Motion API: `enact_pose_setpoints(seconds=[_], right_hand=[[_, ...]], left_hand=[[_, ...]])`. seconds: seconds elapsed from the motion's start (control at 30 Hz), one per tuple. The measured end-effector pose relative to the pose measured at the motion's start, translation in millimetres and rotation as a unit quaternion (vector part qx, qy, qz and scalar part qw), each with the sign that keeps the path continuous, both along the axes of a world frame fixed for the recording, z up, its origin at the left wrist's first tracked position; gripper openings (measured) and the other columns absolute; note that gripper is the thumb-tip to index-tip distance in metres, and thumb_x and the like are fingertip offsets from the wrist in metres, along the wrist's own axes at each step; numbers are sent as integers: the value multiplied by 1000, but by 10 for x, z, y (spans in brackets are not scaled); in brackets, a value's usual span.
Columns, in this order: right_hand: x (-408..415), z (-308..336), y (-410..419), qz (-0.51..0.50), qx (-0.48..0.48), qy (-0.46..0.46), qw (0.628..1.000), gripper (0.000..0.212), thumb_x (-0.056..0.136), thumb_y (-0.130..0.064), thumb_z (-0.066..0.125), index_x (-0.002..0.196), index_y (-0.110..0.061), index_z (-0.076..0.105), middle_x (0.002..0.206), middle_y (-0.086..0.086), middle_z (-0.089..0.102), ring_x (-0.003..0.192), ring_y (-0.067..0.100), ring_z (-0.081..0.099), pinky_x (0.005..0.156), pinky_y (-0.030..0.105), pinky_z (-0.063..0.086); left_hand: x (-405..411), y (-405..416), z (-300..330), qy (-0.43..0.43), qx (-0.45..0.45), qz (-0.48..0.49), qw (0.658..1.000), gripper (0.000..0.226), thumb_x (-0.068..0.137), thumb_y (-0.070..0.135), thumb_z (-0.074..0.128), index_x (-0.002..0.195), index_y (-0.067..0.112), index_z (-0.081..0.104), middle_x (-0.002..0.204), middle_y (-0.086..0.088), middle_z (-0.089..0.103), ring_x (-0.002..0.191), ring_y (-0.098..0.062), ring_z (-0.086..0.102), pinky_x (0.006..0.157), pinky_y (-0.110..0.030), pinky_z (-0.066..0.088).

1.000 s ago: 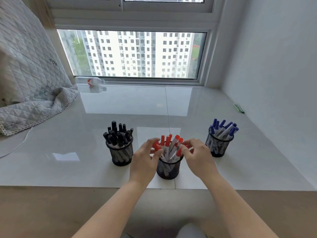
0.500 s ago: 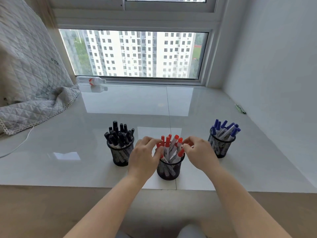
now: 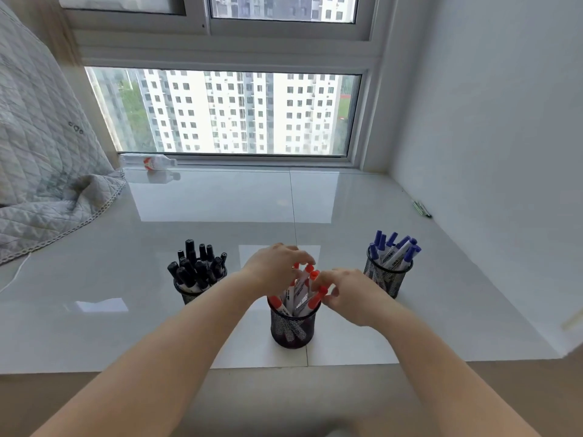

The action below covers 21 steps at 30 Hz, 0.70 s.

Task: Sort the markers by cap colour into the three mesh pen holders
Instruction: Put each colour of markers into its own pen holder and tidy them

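Glossy white sill (image 3: 157, 279) under window. Three mesh holders: middle holder (image 3: 293, 326) at near edge, red-capped markers (image 3: 304, 288) inside; left hand (image 3: 274, 268) and right hand (image 3: 350, 294) curled over caps, grasp unclear. Left holder (image 3: 189, 293), black markers (image 3: 197, 266). Right holder (image 3: 386, 277), blue markers (image 3: 394, 250).

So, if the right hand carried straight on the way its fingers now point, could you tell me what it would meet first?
The right hand points left, toward the middle holder. Its fingertips are already at the red-capped markers standing there, so those come first, probably the lower red cap; beyond them sits the left hand. Depth is hard to judge.
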State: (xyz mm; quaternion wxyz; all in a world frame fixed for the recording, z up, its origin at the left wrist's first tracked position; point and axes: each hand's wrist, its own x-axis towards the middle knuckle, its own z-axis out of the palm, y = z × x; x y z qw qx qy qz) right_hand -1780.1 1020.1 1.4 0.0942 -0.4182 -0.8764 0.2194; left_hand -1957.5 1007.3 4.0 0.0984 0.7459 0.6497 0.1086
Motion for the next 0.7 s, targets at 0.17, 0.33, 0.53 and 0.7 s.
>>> enact_pose_setpoints(seconds=[0.17, 0.33, 0.53, 0.7], right_hand=[[9, -59, 40, -3, 0, 41, 999, 11, 86, -22, 59, 94, -27, 64, 76, -22, 50, 67, -6, 46, 56, 7, 31], [10, -121, 48, -3, 12, 65, 998, 12, 86, -21, 61, 96, -25, 66, 81, -17, 55, 70, 0, 49, 61, 11, 35], [47, -138, 57, -28, 13, 139, 990, 15, 86, -29, 62, 97, -19, 65, 79, -20, 54, 71, 1, 54, 63, 9, 38], [60, -128, 79, -58, 0, 204, 977, 7, 89, -23, 59, 95, -20, 59, 79, -20, 56, 69, 1, 55, 62, 10, 41]], left_hand=[[39, 77, -41, -12, 1, -2, 1000, 20, 89, 24, 52, 105, 31, 61, 108, 8, 64, 101, -16, 56, 83, -33, 46], [42, 87, -88, -30, 15, 16, 999, 15, 89, 29, 54, 102, 28, 62, 105, 7, 65, 97, -16, 57, 79, -30, 46], [-48, 32, -19, -142, 72, 53, 986, 14, 88, 25, 58, 101, 26, 63, 103, 12, 67, 96, -3, 58, 84, -24, 44], [-116, -75, 89, -218, 150, 70, 962, 12, 88, 26, 62, 99, 25, 64, 89, 21, 63, 80, 6, 58, 77, -17, 43]])
